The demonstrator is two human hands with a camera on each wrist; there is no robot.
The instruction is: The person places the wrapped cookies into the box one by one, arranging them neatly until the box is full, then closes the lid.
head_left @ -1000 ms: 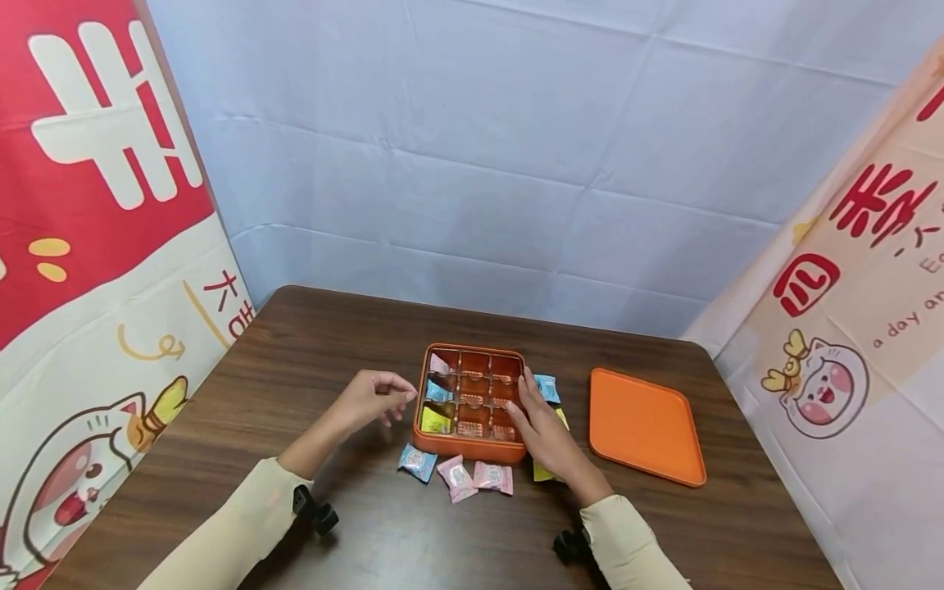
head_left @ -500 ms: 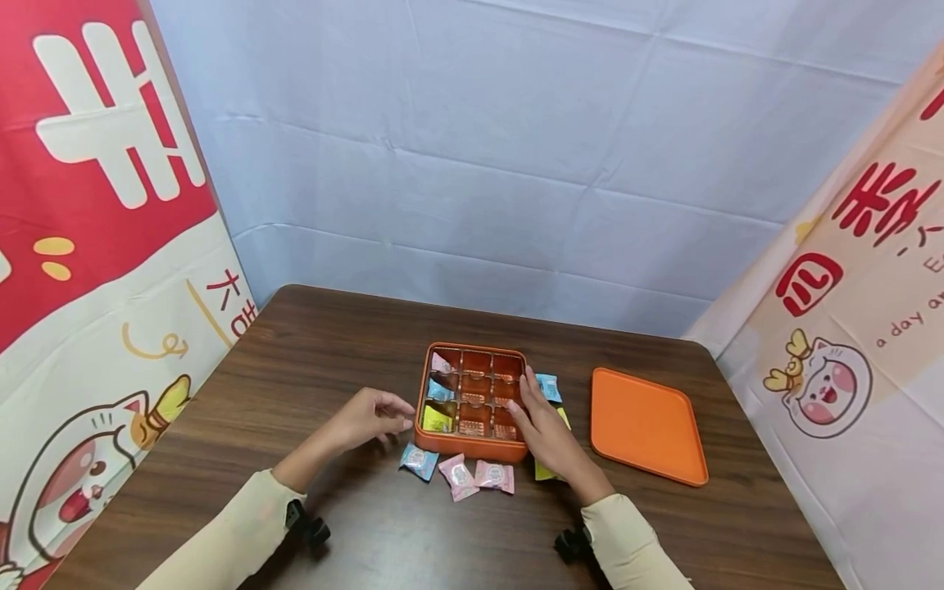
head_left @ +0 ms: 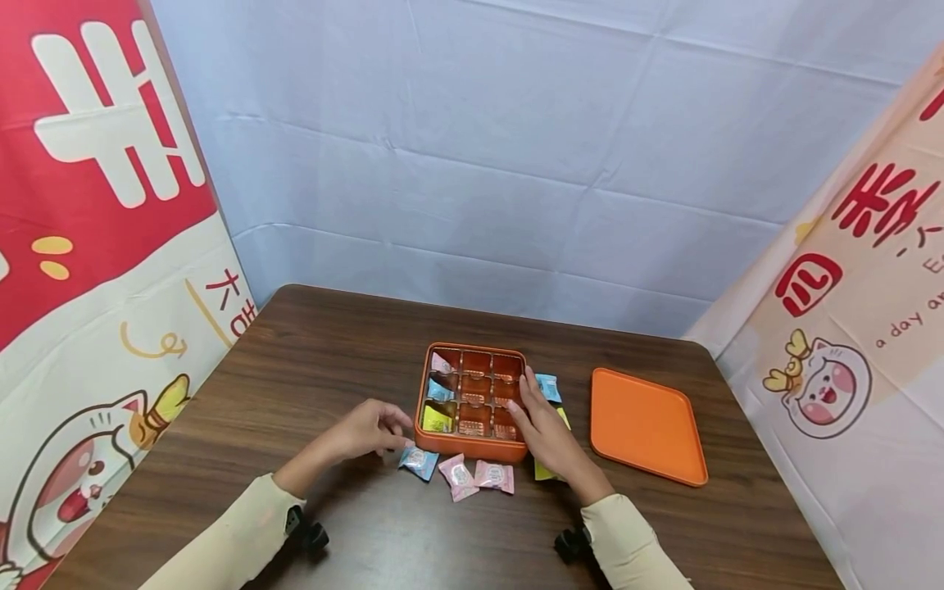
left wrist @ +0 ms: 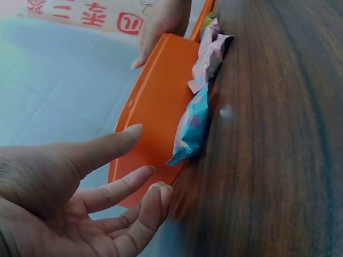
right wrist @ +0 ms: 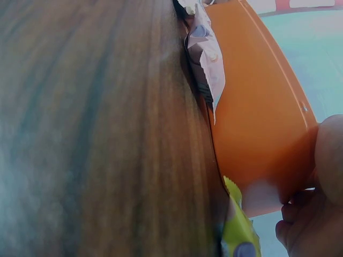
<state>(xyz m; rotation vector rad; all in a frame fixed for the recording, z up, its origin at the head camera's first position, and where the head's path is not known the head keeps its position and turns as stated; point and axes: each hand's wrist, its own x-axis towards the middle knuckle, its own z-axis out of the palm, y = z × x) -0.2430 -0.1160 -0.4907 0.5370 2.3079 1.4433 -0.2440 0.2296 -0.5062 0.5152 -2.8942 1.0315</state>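
Observation:
An orange box (head_left: 472, 452) with a clear divided insert stands on the table. Its left column holds a pink, a blue and a yellow candy packet (head_left: 437, 419). My left hand (head_left: 369, 428) is beside the box's front left corner, fingertips close to a blue candy packet (head_left: 419, 462); in the left wrist view thumb and fingers are spread with nothing between them. My right hand (head_left: 547, 430) grips the box's right wall, its thumb over the rim and its fingers along the outside. Two pink packets (head_left: 494, 477) lie in front of the box.
An orange lid (head_left: 647, 426) lies flat to the right. Beyond my right hand are a blue packet (head_left: 548, 388) and yellow packets (head_left: 542, 473), partly hidden by the hand. Pale cloth (head_left: 472, 164) hangs behind the brown table (head_left: 332, 344), with printed cloths at both sides.
My left hand has moved down along the box's left side, from beside its wall to near the blue packet at the front. The right hand and the box stay put.

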